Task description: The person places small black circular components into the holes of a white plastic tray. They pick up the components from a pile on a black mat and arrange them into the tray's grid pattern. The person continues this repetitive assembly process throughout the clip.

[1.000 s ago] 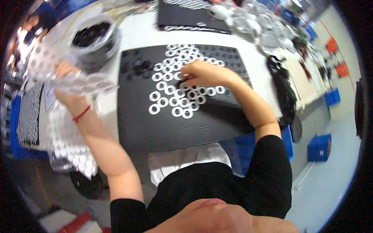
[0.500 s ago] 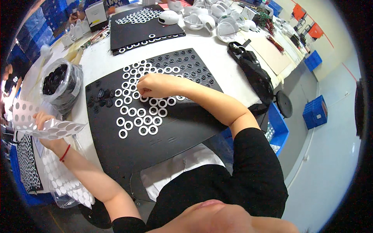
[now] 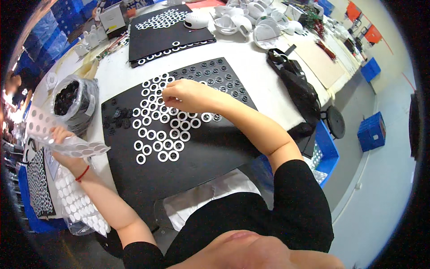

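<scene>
My left hand [image 3: 64,142] grips a sheet of round stickers [image 3: 43,122], whitish and marked with rows of grey circles, held up left of a black board [image 3: 192,163]. Over the middle of that board is my right hand [image 3: 187,95], its fingertips pinched together among white rings [image 3: 168,144]; whatever they hold, if anything, is hidden. Each ring has a dark centre. Bare round black parts [image 3: 229,76] sit in rows at the board's far right, and a loose cluster of black parts [image 3: 121,113] lies at its left edge.
A plastic-lined container of black parts [image 3: 83,110] stands beyond my left hand. Further back is a stack of black boards [image 3: 165,42] with rings. White plastic shells [image 3: 266,36] crowd the back; a black bag [image 3: 293,80] lies at right. Sticker sheets [image 3: 80,204] hang at lower left.
The whole view has shifted slightly. My right hand has moved a little away from me over the rings, still pinched. My left hand keeps its hold on the sticker sheet.
</scene>
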{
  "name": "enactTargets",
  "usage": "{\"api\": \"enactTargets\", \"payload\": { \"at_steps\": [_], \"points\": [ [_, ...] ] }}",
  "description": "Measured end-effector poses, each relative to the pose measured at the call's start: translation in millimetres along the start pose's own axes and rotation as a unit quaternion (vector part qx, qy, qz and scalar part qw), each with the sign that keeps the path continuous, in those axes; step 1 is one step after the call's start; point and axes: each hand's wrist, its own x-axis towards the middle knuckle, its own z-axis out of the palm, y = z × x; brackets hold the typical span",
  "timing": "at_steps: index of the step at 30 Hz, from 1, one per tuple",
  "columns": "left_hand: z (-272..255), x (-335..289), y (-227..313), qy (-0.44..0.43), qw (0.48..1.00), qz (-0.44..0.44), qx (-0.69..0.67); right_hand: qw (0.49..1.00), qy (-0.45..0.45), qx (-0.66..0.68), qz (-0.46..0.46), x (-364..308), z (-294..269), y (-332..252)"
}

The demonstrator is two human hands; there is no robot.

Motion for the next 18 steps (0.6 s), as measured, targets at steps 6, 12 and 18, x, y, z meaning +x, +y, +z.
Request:
{"api": "enactTargets", "payload": {
  "at_steps": [6, 12, 18],
  "points": [
    [-4, 1, -32, -0.011, 0.998, -0.049, 0.039, 1.000, -0.002, 0.026, -0.012, 6, 14, 11],
    [-2, -1, -44, 0.010, 0.996, -0.084, 0.009, 0.993, 0.057, 0.017, -0.098, 5, 26, 6],
    [-2, -2, -53, 0.010, 0.997, -0.069, 0.021, 0.990, 0.080, -0.007, -0.118, 1, 27, 5]
  ]
}}
